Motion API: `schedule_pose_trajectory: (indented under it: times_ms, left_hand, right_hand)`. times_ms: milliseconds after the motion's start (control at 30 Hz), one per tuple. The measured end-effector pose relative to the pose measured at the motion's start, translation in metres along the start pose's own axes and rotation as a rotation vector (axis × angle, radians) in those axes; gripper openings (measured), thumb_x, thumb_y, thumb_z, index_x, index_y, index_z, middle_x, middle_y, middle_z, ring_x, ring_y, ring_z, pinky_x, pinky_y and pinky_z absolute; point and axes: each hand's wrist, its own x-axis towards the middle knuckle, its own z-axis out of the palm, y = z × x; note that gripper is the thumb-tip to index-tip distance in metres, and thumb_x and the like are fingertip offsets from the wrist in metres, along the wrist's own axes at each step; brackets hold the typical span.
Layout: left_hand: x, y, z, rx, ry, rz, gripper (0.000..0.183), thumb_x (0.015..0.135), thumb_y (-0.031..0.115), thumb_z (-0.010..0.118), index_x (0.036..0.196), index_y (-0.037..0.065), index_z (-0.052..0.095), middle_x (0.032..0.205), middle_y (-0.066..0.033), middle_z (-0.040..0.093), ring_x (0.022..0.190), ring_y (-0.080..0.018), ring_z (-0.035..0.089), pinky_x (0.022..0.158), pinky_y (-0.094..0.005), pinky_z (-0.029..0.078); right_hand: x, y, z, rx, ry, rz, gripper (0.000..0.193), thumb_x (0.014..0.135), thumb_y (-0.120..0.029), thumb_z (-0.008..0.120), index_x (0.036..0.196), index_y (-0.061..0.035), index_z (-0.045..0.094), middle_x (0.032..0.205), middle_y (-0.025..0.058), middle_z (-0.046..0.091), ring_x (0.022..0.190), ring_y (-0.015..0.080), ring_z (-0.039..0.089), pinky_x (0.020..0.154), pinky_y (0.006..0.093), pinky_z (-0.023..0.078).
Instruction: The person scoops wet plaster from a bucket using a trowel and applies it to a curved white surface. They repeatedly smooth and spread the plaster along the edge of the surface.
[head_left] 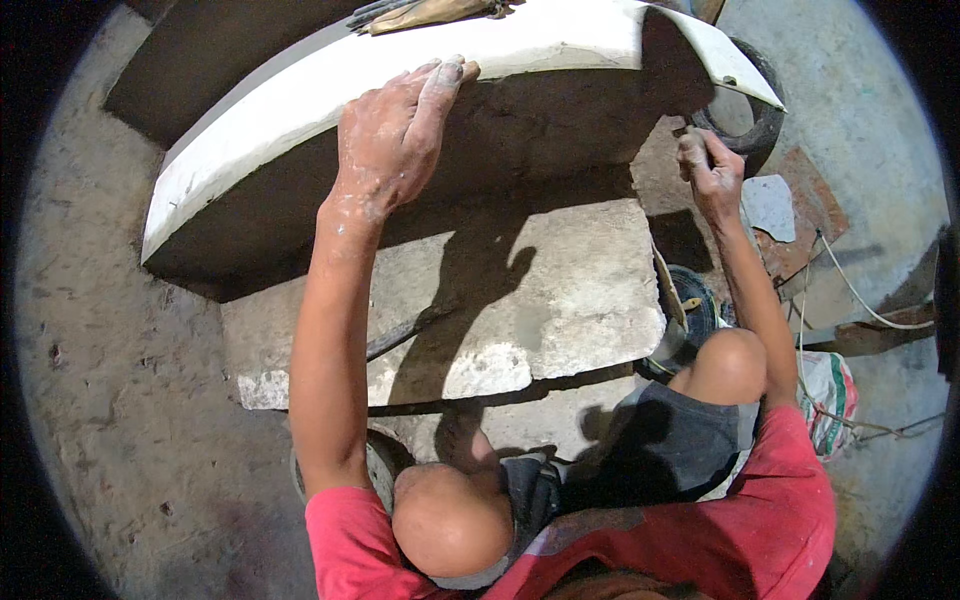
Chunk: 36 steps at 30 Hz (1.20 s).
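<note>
A white-topped curved ledge (290, 105) rises in front of me, its front face in shadow. At its near edge is my left hand (390, 130), dusted with white and with the fingers curled together. A small brownish tip shows past the thumb; what it belongs to is hidden. My right hand (712, 172) is raised beyond the ledge's right end, closed like a fist. Something small and dark pokes out at its fingers, too unclear to name. Several slim tools (420, 14), one with a tan blade-like part, lie on top of the ledge.
Below the ledge runs a rough concrete step (590, 270) with a dark stick (393, 340) on it. To the right are a black tyre (770, 135), a pale flat piece (769, 207), a dark bucket (700, 300), a loose pale cable (850, 285) and a striped sack (832, 395).
</note>
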Motion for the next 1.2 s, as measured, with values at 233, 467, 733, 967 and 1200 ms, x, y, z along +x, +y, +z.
schedule_pose_trajectory:
  times_ms: [233,467,733,967,1200]
  left_hand:
    - [-0.001,0.008,-0.002,-0.003,0.01,0.021,0.057,0.117,0.038,0.026,0.138,0.016,0.075,0.139,-0.0185,0.072,0.118,-0.041,0.071,0.102,-0.0461,0.054]
    - [0.0,0.0,0.007,-0.027,0.056,-0.01,0.057,0.113,0.044,0.032,0.131,0.015,0.079,0.135,-0.0162,0.074,0.124,-0.0379,0.069,0.106,-0.0467,0.053]
    - [-0.001,0.005,0.003,-0.092,0.097,-0.018,0.058,0.114,0.046,0.033,0.13,0.015,0.079,0.131,-0.0173,0.076,0.117,-0.0386,0.072,0.101,-0.0461,0.055]
    - [0.001,0.006,0.004,-0.087,0.116,0.023,0.059,0.114,0.046,0.032,0.129,0.014,0.079,0.127,-0.0172,0.077,0.113,-0.0396,0.073,0.099,-0.0471,0.056]
    - [0.001,0.005,0.0,0.017,-0.034,-0.081,0.062,0.117,0.041,0.022,0.137,0.018,0.076,0.131,-0.0207,0.075,0.111,-0.042,0.071,0.103,-0.0488,0.05]
  right_hand:
    - [-0.015,-0.066,0.005,-0.035,-0.253,0.021,0.031,0.105,-0.03,0.069,0.11,-0.0002,0.078,0.072,0.0002,0.064,0.063,0.0087,0.057,0.058,0.0293,0.046]
    - [0.009,-0.137,0.02,0.143,-0.263,0.423,0.047,0.107,-0.048,0.066,0.097,-0.0042,0.076,0.069,-0.0005,0.063,0.059,0.0083,0.058,0.054,0.0291,0.046]
    - [0.021,-0.149,-0.006,0.235,-0.108,0.242,0.049,0.113,-0.048,0.056,0.109,-0.002,0.072,0.078,-0.0009,0.063,0.06,0.0064,0.056,0.054,0.0239,0.044]
    - [-0.009,-0.056,0.007,0.222,-0.237,0.126,0.039,0.113,-0.035,0.053,0.105,-0.0008,0.072,0.075,0.0005,0.064,0.066,0.0098,0.057,0.061,0.0295,0.045]
    - [0.006,-0.025,0.029,-0.285,-0.447,-0.219,0.031,0.107,-0.031,0.062,0.099,-0.0009,0.067,0.081,0.0244,0.068,0.077,0.0438,0.071,0.068,0.05,0.053]
